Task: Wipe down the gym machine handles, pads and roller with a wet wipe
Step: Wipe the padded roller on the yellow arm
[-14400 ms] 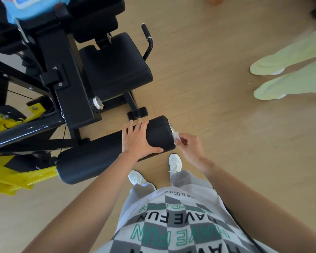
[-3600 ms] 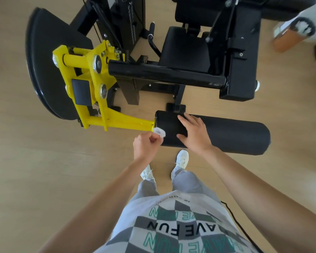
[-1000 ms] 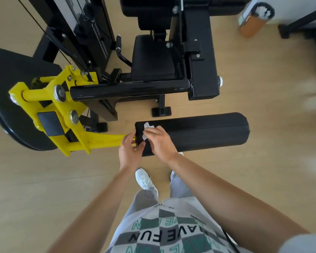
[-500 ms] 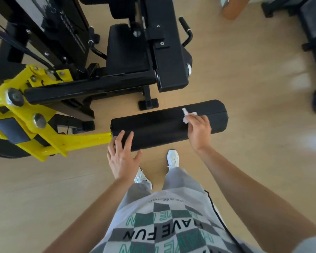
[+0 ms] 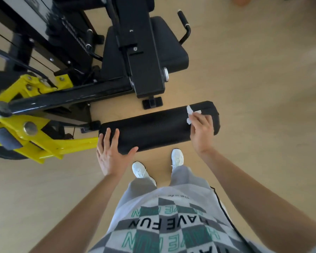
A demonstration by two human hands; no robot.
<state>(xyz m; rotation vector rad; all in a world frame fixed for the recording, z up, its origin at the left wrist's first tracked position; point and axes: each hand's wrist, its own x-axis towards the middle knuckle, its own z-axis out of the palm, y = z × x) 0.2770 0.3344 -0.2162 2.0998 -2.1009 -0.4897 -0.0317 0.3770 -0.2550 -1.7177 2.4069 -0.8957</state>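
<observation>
With the wipe (image 5: 190, 114) seemingly only pinned under the right hand (image 5: 201, 130) and the roller (image 5: 153, 128) steadied by the open, empty left hand (image 5: 111, 154), the far end could be missed.

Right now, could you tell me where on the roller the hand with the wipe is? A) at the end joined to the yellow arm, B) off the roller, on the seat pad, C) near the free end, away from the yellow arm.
C: the right hand presses the wipe on the roller near its free end, while the left hand rests by the yellow arm.
</observation>
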